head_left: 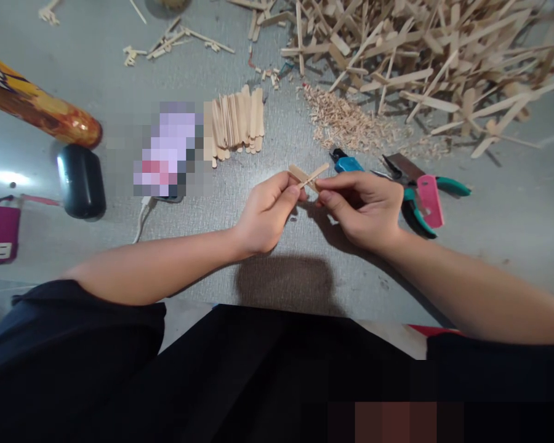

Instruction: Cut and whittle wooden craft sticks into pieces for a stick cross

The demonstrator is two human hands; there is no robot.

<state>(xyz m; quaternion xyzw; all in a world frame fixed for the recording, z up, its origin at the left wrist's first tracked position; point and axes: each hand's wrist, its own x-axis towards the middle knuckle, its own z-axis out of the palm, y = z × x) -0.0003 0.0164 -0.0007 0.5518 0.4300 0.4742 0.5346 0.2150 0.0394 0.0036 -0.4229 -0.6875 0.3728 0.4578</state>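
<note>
The person's left hand (262, 215) and right hand (372, 208) pinch closed on two crossed sticks (309, 179) lying between their fingertips; one stick's long axis slants forward-right from the left thumb, the other's forward-left from the right fingers, both hands about equally near.

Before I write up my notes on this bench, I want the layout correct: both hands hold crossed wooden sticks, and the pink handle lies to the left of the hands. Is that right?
Not quite: the head view shows the pink handle to the right of the hands. The left hand and right hand do hold crossed wooden sticks.
</note>
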